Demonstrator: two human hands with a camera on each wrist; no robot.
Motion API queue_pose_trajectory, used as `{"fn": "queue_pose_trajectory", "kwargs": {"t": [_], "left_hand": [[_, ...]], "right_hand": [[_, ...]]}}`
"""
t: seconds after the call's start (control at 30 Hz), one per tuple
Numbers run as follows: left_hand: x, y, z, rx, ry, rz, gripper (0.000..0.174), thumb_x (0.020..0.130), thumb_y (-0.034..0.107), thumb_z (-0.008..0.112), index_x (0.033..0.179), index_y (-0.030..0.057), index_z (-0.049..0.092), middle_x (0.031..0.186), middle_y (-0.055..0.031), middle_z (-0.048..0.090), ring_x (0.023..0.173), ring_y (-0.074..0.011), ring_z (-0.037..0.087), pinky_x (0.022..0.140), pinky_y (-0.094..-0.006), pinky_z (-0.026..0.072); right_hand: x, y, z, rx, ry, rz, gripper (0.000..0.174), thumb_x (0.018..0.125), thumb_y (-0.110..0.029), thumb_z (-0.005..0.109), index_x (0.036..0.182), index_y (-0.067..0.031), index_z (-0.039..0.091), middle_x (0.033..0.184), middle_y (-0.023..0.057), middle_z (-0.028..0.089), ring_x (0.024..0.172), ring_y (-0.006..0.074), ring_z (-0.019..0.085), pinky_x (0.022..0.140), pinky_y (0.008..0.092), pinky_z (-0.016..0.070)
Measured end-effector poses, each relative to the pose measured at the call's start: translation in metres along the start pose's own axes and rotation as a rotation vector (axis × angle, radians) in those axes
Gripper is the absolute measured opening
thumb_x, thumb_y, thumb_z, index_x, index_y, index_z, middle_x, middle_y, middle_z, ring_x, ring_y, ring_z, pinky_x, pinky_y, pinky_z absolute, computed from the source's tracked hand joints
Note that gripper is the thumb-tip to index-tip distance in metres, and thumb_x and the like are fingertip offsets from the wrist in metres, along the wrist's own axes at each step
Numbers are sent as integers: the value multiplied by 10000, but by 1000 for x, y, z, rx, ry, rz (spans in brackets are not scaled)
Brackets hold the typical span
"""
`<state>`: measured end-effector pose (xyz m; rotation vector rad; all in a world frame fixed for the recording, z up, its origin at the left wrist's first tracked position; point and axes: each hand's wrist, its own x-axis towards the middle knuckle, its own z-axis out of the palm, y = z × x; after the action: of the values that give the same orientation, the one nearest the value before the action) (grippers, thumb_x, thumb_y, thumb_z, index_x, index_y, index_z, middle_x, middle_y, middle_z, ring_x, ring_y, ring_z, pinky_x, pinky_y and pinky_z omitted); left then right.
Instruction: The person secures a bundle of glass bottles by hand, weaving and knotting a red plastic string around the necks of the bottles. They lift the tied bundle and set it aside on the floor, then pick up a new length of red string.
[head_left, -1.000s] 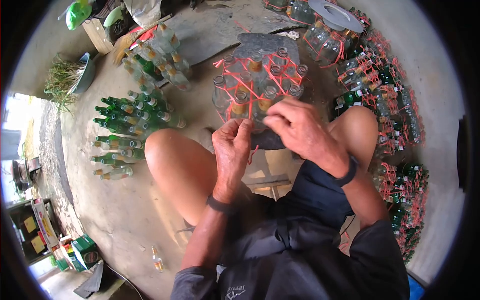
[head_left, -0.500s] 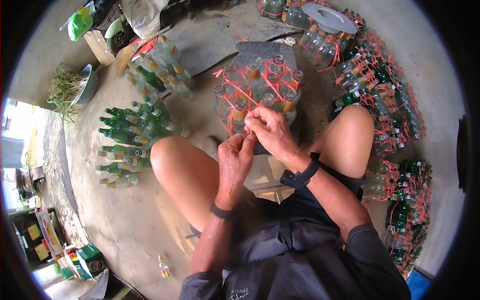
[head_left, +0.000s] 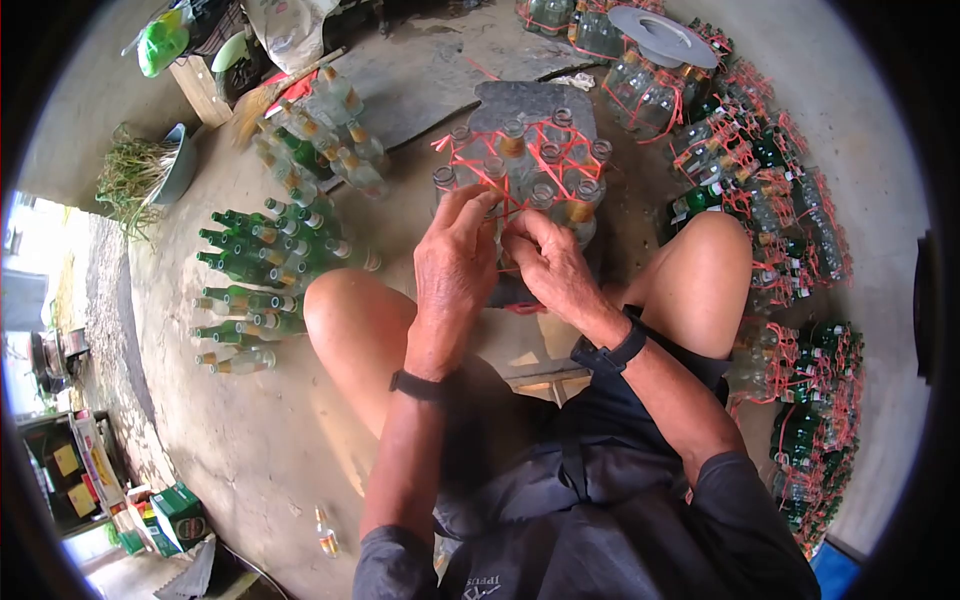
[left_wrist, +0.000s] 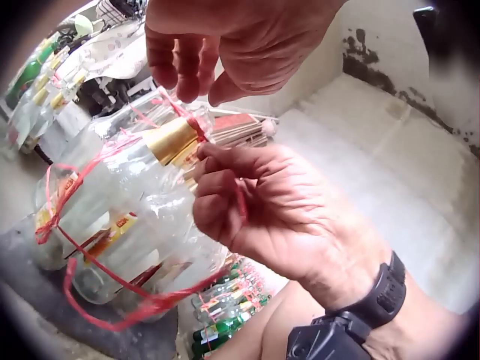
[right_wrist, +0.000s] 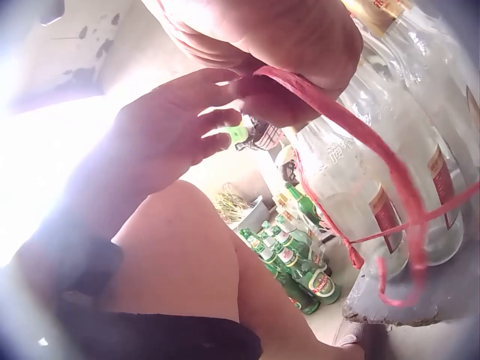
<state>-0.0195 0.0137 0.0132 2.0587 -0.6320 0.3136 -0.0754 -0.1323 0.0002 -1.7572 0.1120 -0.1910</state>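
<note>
Concrete floor point(head_left: 300, 440). Bottle bundle point(head_left: 520, 165) upright on dark slab point(head_left: 505, 95) between knees. Right hand point(head_left: 548, 262) fingers pinch red string point(left_wrist: 150, 306), likely holding wrap taut. Left hand point(head_left: 455, 255) fingers spread, loose, over bottle necks.

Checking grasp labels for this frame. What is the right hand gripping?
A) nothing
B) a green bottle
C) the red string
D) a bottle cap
C: the right hand has its fingers curled round the red string that binds the clear bottles, while the left hand hangs above it holding nothing.
</note>
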Motion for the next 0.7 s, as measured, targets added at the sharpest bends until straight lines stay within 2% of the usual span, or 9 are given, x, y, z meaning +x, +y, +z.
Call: {"fn": "queue_pose_trajectory", "kwargs": {"t": [0.1, 0.17, 0.3, 0.4, 0.47, 0.57, 0.63, 0.7], "left_hand": [[0, -2, 4, -28, -12, -10, 358, 926, -46, 734, 1264, 71, 740, 1272, -100, 721, 865, -213, 766, 766, -336, 623], [1, -1, 4, -18, -15, -12, 354, 925, -42, 737, 1261, 69, 741, 1271, -103, 721, 877, -218, 775, 774, -339, 629], [3, -4, 5, 4, -10, 14, 317, 920, -40, 743, 1215, 76, 762, 1230, -90, 737, 889, -243, 782, 779, -349, 637], [5, -3, 6, 17, 7, 33, 289, 912, -32, 755, 1176, 82, 777, 1187, -81, 749, 896, -263, 785, 780, -353, 638], [5, -3, 6, 21, 17, 30, 276, 907, -28, 761, 1158, 85, 784, 1164, -77, 755, 899, -273, 787, 781, -355, 637], [6, -5, 7, 63, 14, 53, 270, 899, -19, 768, 1143, 94, 790, 1143, -72, 760, 883, -285, 784, 762, -368, 629], [7, -7, 8, 107, 40, 120, 263, 839, 38, 795, 1093, 109, 796, 1137, -38, 759, 846, -312, 760, 714, -423, 607], [7, -9, 9, 110, 53, 138, 255, 835, 39, 793, 1078, 113, 798, 1131, -33, 758, 839, -304, 758, 710, -419, 603]], "right_hand": [[1, 5, 0, -79, 22, -68, 87, 1050, -57, 611, 1044, 17, 655, 858, 45, 681, 815, 85, 606, 739, 311, 541], [1, 4, -1, -58, 7, -87, 108, 1017, -17, 599, 1089, 24, 669, 941, 142, 708, 847, 187, 671, 767, 365, 549], [3, -7, -5, -23, -43, -25, 106, 1022, -33, 596, 1068, 28, 670, 909, 130, 706, 831, 187, 660, 759, 369, 541], [7, -11, -9, -48, -36, -44, 111, 1023, -55, 609, 1045, 35, 669, 863, 113, 687, 805, 164, 638, 732, 363, 527], [10, -15, -12, -56, -61, -27, 128, 1052, -91, 623, 983, 13, 650, 801, -44, 563, 744, 37, 464, 622, 268, 402], [14, -21, -15, -24, -76, 38, 155, 1051, -113, 631, 966, 14, 653, 787, -49, 547, 728, 26, 450, 605, 258, 380], [16, -22, -16, -24, -79, 43, 164, 1050, -122, 636, 961, 14, 660, 780, -51, 549, 716, 24, 451, 596, 257, 376], [17, -26, -18, -24, -82, 47, 172, 1049, -130, 641, 957, 13, 667, 773, -53, 550, 705, 21, 451, 588, 255, 372]]}}
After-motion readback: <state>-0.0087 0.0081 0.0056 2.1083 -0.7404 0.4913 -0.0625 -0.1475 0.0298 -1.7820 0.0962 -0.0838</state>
